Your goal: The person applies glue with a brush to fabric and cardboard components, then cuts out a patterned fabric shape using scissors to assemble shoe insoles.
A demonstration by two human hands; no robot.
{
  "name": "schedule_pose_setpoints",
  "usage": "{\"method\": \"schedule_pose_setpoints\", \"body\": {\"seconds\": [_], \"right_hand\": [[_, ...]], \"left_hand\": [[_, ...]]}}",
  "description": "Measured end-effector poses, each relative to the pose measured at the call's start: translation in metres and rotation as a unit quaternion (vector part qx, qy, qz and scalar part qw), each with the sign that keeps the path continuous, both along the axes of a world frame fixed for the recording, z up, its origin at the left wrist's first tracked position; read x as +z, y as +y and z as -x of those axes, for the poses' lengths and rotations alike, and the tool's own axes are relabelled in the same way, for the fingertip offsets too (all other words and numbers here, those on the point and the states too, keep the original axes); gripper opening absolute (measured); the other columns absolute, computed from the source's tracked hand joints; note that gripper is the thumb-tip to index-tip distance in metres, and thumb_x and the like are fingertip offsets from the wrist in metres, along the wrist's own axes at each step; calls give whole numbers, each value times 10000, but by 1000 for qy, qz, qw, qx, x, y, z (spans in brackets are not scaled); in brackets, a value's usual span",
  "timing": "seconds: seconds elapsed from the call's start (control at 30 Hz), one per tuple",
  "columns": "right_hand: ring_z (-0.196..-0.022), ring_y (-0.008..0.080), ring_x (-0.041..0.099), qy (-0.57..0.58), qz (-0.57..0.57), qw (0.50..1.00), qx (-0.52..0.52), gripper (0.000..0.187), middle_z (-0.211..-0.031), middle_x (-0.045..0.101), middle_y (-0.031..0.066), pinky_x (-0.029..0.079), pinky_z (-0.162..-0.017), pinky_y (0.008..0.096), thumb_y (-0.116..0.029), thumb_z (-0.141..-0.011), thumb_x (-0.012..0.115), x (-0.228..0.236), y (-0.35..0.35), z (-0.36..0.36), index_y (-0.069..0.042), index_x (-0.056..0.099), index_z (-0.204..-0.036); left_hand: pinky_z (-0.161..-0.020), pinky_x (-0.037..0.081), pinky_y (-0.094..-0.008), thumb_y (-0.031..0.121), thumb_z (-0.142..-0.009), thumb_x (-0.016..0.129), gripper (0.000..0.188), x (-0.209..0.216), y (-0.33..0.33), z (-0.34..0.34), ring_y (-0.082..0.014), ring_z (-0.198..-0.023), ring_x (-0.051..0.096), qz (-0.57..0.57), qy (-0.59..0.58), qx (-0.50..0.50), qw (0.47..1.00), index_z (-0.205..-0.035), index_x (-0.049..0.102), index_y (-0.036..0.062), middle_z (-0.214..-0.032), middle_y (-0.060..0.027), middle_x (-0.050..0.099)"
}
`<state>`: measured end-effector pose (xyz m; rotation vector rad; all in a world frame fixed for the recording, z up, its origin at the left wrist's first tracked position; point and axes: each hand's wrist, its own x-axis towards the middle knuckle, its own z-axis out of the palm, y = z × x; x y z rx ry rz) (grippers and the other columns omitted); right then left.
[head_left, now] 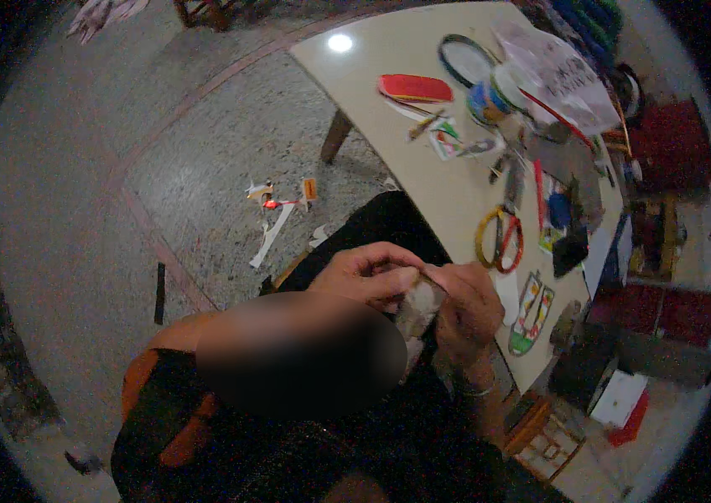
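My left hand (368, 272) and my right hand (466, 314) meet above my lap, beside the table's near edge. Fingers of both are closed around a pale, whitish-beige piece (419, 308), soft or crumpled in look; its kind is too blurred to make out. Part of it hangs below the fingertips. Closest to my right hand on the table are scissors (502, 239) with one yellow and one red handle loop. A flat, colourful, U-shaped printed item (531, 314) lies a little to the right of that hand.
On the cream table (372, 59) are a red case (416, 88), a black ring (466, 60), a blue-labelled jar (488, 102) and a whitish plastic bag (569, 80). Scraps, including a white strip (273, 236), litter the floor. A wooden stool (547, 444) stands lower right.
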<state>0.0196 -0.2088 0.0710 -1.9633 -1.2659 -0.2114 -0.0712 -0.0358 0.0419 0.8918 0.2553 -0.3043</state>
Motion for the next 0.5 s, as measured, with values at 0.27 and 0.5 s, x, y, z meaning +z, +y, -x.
{"method": "schedule_pose_setpoints", "body": {"seconds": [0.27,0.5], "right_hand": [[-692,261,617,-39,62,997,-5,225,-816,648,133,481,-584,321,-15,-748,642,1,16,1,-4,705,-964],[-691,275,605,-48,141,989,-12,187,-805,644,143,479,-606,339,-44,-771,634,14,36,1,32,692,-933]], "left_hand": [[-738,511,-227,246,-932,646,285,-18,1,1,-67,-857,581,74,-38,44,996,-1142,606,56,-992,0,630],[-744,497,-228,244,-927,656,280,-26,6,1,-71,-888,584,83,-75,90,990,-1104,622,30,-979,-18,646]]}}
